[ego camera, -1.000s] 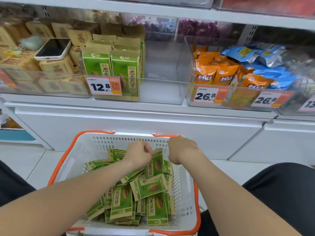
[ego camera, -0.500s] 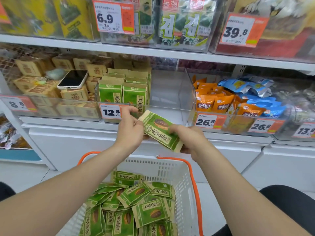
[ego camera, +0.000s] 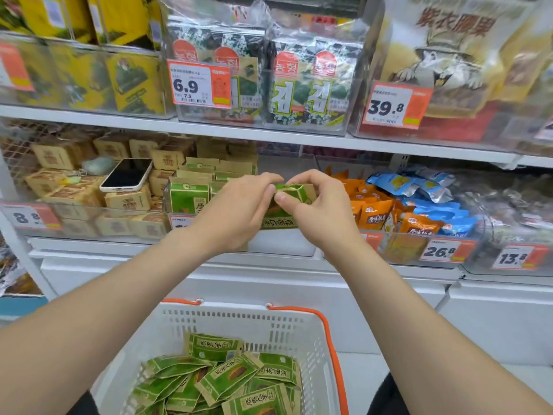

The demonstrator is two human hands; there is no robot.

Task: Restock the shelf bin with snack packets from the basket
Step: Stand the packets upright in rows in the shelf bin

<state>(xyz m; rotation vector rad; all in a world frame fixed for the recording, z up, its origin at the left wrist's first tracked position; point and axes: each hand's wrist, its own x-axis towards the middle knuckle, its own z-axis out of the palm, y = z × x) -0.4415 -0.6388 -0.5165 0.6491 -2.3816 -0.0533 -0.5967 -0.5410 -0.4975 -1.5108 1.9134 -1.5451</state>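
Observation:
Both hands hold one green snack packet [ego camera: 284,211] upright at the open front of the clear shelf bin [ego camera: 281,244]. My left hand [ego camera: 236,211] pinches its top left edge and my right hand [ego camera: 317,205] pinches the top right. Several matching green packets [ego camera: 188,196] stand in the bin's left half. Below, the white basket [ego camera: 239,322] with orange handles holds several more green packets [ego camera: 227,381].
A phone [ego camera: 127,174] lies on tan boxes [ego camera: 128,200] in the bin to the left. Orange packets [ego camera: 374,214] and blue packets [ego camera: 419,187] fill the bin to the right. Seaweed packs [ego camera: 299,85] sit on the shelf above. Price tags line the bin fronts.
Both hands picked a green packet out of the basket, lifted it to the shelf and turned it upright at the bin. The view tilted upward.

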